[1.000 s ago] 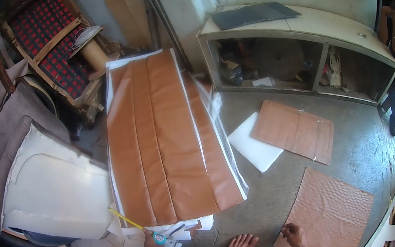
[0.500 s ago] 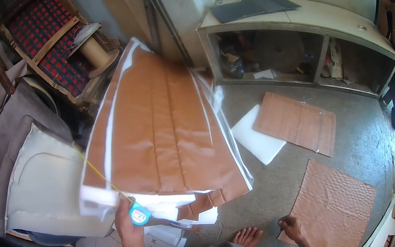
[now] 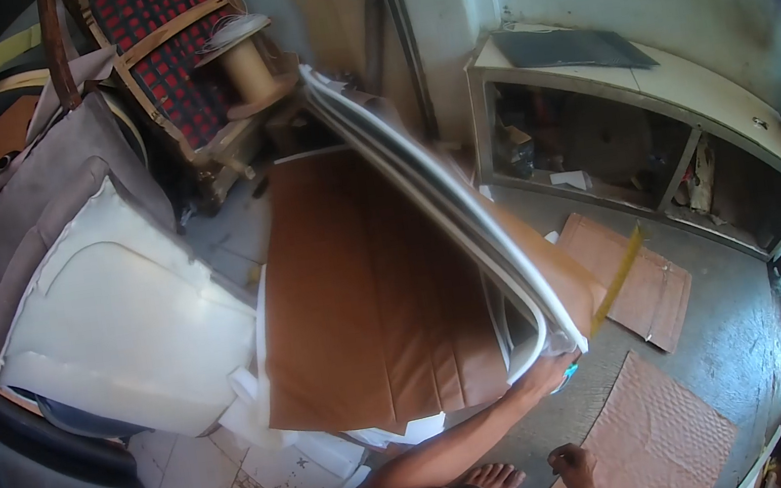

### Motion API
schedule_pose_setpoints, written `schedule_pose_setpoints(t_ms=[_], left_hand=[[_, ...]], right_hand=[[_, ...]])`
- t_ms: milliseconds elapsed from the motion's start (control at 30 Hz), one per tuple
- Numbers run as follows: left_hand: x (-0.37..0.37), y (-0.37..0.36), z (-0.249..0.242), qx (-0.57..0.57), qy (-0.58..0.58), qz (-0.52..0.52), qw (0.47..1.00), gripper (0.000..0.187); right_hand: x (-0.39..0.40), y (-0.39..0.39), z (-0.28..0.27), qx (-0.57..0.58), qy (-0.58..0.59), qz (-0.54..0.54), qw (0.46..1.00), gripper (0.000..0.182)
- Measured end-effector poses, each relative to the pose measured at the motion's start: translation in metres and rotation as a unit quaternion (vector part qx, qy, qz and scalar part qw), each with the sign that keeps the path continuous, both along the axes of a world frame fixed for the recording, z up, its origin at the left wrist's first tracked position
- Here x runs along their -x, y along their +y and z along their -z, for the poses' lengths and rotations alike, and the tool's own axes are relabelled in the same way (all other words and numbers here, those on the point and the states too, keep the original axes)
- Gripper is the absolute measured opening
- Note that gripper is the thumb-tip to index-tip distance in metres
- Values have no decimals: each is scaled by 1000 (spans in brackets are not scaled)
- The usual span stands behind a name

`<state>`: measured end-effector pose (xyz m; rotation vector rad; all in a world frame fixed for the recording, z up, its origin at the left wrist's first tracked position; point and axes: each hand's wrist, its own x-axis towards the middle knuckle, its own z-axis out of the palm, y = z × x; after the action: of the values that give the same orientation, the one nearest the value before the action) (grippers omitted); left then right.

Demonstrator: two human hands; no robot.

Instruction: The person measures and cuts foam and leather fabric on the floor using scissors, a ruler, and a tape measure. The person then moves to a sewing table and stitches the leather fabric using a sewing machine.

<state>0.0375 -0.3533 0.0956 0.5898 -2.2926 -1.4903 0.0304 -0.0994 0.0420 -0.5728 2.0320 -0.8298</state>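
Observation:
My left hand (image 3: pixel 551 375) reaches to the right across my body, closed on the front edge of a lifted, folded brown leatherette panel with white backing (image 3: pixel 441 177). The teal tape measure (image 3: pixel 570 375) is in the same hand, mostly hidden, with its yellow blade (image 3: pixel 623 276) sticking out up and to the right. Below the lifted layer lies another brown leatherette panel with stitched lines (image 3: pixel 358 298). My right hand (image 3: pixel 576 470) has curled fingers, above the left corner of a textured brown sheet (image 3: pixel 658 431); whether it holds anything is hidden.
A brown panel (image 3: pixel 654 307) lies on the floor beyond my hands. Farther back stands a low cabinet (image 3: pixel 587 81) with a dark sheet (image 3: pixel 573 49) on top. Cream upholstery (image 3: pixel 122 322), a webbed chair frame (image 3: pixel 164 56) and a spool (image 3: pixel 249 74) crowd the left. My foot (image 3: pixel 495 479) is near the right hand.
My left hand has swung from left to right with the tape measure, folding the upper layers over and baring the brown panel below. The right hand stays low by the textured sheet.

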Motion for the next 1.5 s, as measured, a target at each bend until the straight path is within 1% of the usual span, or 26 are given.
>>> schedule_pose_setpoints(t_ms=[67,133,200,233,267,333,367,400,433,467,533,600,633,667,733,767,833,867,933,1000,1067,1167,1233,1333,1400,1500], left_hand=[[-13,0,-18,-128,-118,98,980,51],[-52,3,-34,-118,-222,177,951,49],[-136,-15,-4,-32,-269,282,920,49],[-174,-28,-2,-76,-275,290,913,47],[-202,-43,-37,-52,-334,315,887,44],[-287,-83,-20,-90,-334,304,888,37],[-330,-114,-10,-67,-391,306,866,35],[-354,-132,-45,-62,-449,207,867,34],[-388,-151,-51,-35,-459,93,883,35],[-404,-169,-66,9,-516,4,856,35],[-418,-194,-97,75,-573,-55,814,37],[-433,-211,-96,78,-564,-76,818,39],[-435,-219,-92,87,-555,-92,822,41],[-433,-222,-86,89,-556,-87,822,41],[-426,-222,-73,78,-520,-86,846,41],[-418,-216,-75,66,-500,-69,861,42],[-404,-205,-73,58,-511,-41,856,43],[-400,-202,-70,43,-497,-34,866,44],[-388,-193,-74,49,-502,-22,863,43],[-380,-186,-77,52,-513,-14,856,42],[-376,-181,-79,36,-533,-22,845,42],[-376,-185,-54,82,-498,-7,863,44],[-376,-191,-36,108,-469,-12,876,44],[-368,-202,-23,142,-436,-19,889,44],[-362,-205,-24,142,-449,-72,879,43],[-355,-212,-12,150,-449,-69,878,41]], right_hand=[[-2,13,7,2,1,-11,1000,37],[-7,20,-2,-9,7,5,1000,38],[-16,30,-6,0,10,47,999,24],[-19,32,-11,-4,7,51,999,24],[-19,32,-17,-15,-6,46,999,26],[-23,39,-8,-29,-22,34,999,27],[-25,43,8,-28,18,-3,999,35],[-25,44,19,-26,58,-40,997,43],[-25,43,22,-25,59,-46,997,43],[-25,36,19,-28,42,-62,997,43],[-26,28,23,-32,25,-79,996,44],[-27,23,39,-54,-23,-83,995,43],[-27,16,31,-49,-27,-108,993,52],[-25,-1,6,-50,-29,-103,993,52],[-25,-39,-51,-33,-153,-75,985,59],[-27,-54,-49,-28,-152,-66,986,59],[-24,-90,-26,65,-292,42,953,55],[-25,-108,-19,68,-287,45,954,55],[-26,-141,-5,114,-423,188,879,33],[-14,-165,5,175,-320,189,912,36],[8,-175,-9,169,-189,217,943,37],[74,-171,-4,219,-150,294,918,33],[107,-158,-8,261,-127,280,915,35],[121,-135,8,155,36,264,951,37],[105,-123,30,149,32,282,947,44],[71,-101,36,134,9,272,953,49]])
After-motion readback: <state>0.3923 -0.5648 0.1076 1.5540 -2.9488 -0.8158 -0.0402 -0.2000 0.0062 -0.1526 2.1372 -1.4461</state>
